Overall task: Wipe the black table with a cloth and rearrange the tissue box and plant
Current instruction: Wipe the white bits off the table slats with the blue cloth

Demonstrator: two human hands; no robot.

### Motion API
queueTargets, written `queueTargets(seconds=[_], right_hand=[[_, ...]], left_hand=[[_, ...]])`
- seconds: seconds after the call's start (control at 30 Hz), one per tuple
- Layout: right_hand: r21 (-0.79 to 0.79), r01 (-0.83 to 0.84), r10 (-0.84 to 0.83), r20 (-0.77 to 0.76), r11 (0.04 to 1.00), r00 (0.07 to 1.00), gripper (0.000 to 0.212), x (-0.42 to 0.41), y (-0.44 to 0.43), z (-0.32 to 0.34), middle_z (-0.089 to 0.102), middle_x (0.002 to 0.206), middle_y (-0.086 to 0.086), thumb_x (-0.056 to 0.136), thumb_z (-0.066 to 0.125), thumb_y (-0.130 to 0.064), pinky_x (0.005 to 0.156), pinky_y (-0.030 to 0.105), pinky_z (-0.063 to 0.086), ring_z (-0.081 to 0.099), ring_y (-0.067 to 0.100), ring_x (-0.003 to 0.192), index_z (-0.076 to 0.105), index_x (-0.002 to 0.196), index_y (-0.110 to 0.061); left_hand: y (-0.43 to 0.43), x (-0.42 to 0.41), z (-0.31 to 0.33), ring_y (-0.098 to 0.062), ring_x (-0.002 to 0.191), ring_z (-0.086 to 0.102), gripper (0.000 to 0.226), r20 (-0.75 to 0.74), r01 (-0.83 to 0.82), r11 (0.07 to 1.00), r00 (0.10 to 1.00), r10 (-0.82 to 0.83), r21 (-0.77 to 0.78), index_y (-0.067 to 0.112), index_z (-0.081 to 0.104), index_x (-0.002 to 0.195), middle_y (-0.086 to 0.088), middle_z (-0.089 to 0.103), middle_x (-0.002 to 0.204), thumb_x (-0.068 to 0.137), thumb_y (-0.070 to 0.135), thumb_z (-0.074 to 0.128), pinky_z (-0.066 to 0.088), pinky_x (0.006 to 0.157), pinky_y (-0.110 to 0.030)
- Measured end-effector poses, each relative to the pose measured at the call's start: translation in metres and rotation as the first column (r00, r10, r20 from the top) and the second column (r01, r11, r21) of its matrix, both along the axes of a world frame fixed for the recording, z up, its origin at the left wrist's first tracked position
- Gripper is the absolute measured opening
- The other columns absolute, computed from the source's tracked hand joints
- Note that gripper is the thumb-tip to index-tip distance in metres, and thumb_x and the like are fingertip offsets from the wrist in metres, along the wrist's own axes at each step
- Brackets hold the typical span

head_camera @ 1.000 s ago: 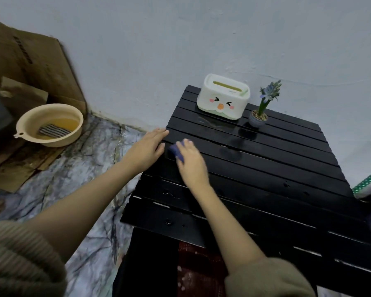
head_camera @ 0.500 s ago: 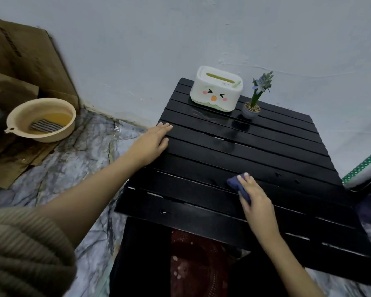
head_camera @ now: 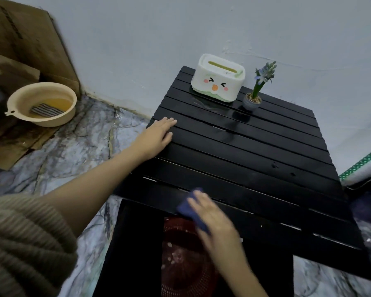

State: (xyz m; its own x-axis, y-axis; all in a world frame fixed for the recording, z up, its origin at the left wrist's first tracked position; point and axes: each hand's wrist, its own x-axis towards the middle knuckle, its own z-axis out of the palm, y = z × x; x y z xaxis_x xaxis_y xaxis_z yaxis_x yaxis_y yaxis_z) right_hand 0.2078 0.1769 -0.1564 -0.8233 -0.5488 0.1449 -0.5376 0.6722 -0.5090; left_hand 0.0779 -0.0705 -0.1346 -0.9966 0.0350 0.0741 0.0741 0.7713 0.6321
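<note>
The black slatted table fills the middle of the view. A white tissue box with a cartoon face stands at its far edge by the wall. Right of it is a small potted plant with a blue flower. My right hand presses a blue cloth onto the table's near edge; the hand is motion-blurred. My left hand lies flat, fingers together, on the table's left edge.
A beige basin with yellowish water and a striped cloth sits on the marble floor at left, next to flattened cardboard. A dark red basket shows under the table. The wall is right behind the table.
My right hand has swept the blue cloth from the table's left middle to the right, then back toward me to the near edge. My left hand has stayed on the left edge.
</note>
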Motion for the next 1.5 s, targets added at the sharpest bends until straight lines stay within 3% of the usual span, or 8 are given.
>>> queueTargets(seconds=[0.13,0.3,0.6,0.7,0.87,1.23,1.4,1.5], right_hand=[[-0.018,0.486,-0.487,-0.026,0.874,0.873,0.050,-0.028,0.126,0.008,0.045,0.135,0.001,0.079,0.061,0.009,0.107,0.008,0.022,0.041,0.009,0.131,0.052,0.126,-0.007],[0.008,0.814,-0.813,-0.013,0.581,0.582,0.041,-0.122,0.154,0.015,0.041,0.143,0.020,0.089,0.051,-0.004,0.109,0.042,0.031,0.038,0.034,0.133,0.047,0.130,-0.004],[-0.069,0.378,-0.378,0.019,0.923,0.926,0.046,-0.114,0.065,0.002,0.045,0.140,0.005,0.085,0.057,0.002,0.113,0.026,0.024,0.037,0.014,0.133,0.051,0.128,-0.010],[-0.052,0.455,-0.456,-0.010,0.889,0.890,0.047,-0.069,0.131,0.006,0.047,0.134,0.000,0.082,0.058,0.007,0.108,0.021,0.026,0.041,0.012,0.129,0.053,0.126,-0.009],[-0.016,0.840,-0.840,0.011,0.543,0.543,0.042,-0.123,0.196,0.018,0.043,0.142,0.019,0.087,0.052,-0.002,0.110,0.040,0.030,0.041,0.033,0.132,0.049,0.129,-0.005],[-0.048,0.237,-0.238,-0.020,0.970,0.971,0.049,-0.138,-0.005,0.002,0.042,0.144,0.014,0.084,0.054,0.000,0.112,0.023,0.016,0.036,0.023,0.135,0.045,0.132,-0.008],[-0.051,0.350,-0.350,0.013,0.935,0.937,0.050,-0.044,0.120,0.002,0.045,0.138,0.002,0.079,0.050,0.000,0.112,0.014,0.020,0.038,0.010,0.131,0.051,0.128,-0.012],[-0.038,0.677,-0.677,0.014,0.735,0.736,0.042,-0.052,0.195,0.017,0.048,0.137,0.012,0.085,0.053,0.003,0.111,0.015,0.022,0.043,0.025,0.130,0.052,0.125,-0.005]], left_hand=[[0.016,0.004,-0.014,-0.022,0.143,0.022,0.044,0.035,0.041,0.999,0.999,-0.040,-0.025,0.010,0.034,0.138,-0.010,0.032,0.151,0.094,0.013,0.038,0.011,0.118,-0.035],[0.034,-0.003,-0.017,-0.021,0.142,0.025,0.044,0.004,0.040,0.999,0.999,-0.040,-0.015,0.010,0.037,0.136,-0.010,0.034,0.150,0.093,0.013,0.039,0.013,0.118,-0.035],[0.054,-0.012,-0.020,-0.022,0.142,0.023,0.042,-0.006,0.013,0.999,1.000,-0.014,-0.046,0.010,0.039,0.135,-0.009,0.034,0.150,0.093,0.016,0.039,0.013,0.118,-0.035],[0.054,-0.011,-0.023,-0.021,0.142,0.023,0.042,-0.022,0.025,0.997,0.999,-0.026,-0.070,0.009,0.038,0.136,-0.008,0.033,0.151,0.094,0.016,0.038,0.014,0.118,-0.034],[0.055,-0.010,-0.025,-0.020,0.142,0.024,0.042,-0.050,0.017,0.994,0.998,-0.023,-0.106,0.008,0.039,0.135,-0.008,0.034,0.150,0.094,0.016,0.039,0.014,0.119,-0.034],[0.054,-0.010,-0.023,-0.019,0.142,0.024,0.042,-0.047,0.023,0.995,0.999,-0.028,-0.098,0.009,0.040,0.135,-0.007,0.034,0.150,0.093,0.013,0.040,0.012,0.118,-0.032],[0.053,-0.009,-0.025,-0.019,0.142,0.024,0.042,-0.033,0.033,0.995,0.999,-0.036,-0.098,0.009,0.039,0.136,-0.007,0.034,0.150,0.093,0.014,0.039,0.013,0.118,-0.033],[0.054,-0.008,-0.024,-0.020,0.142,0.023,0.042,-0.030,0.035,0.994,0.999,-0.038,-0.105,0.009,0.038,0.136,-0.008,0.033,0.151,0.093,0.014,0.038,0.014,0.119,-0.034]])
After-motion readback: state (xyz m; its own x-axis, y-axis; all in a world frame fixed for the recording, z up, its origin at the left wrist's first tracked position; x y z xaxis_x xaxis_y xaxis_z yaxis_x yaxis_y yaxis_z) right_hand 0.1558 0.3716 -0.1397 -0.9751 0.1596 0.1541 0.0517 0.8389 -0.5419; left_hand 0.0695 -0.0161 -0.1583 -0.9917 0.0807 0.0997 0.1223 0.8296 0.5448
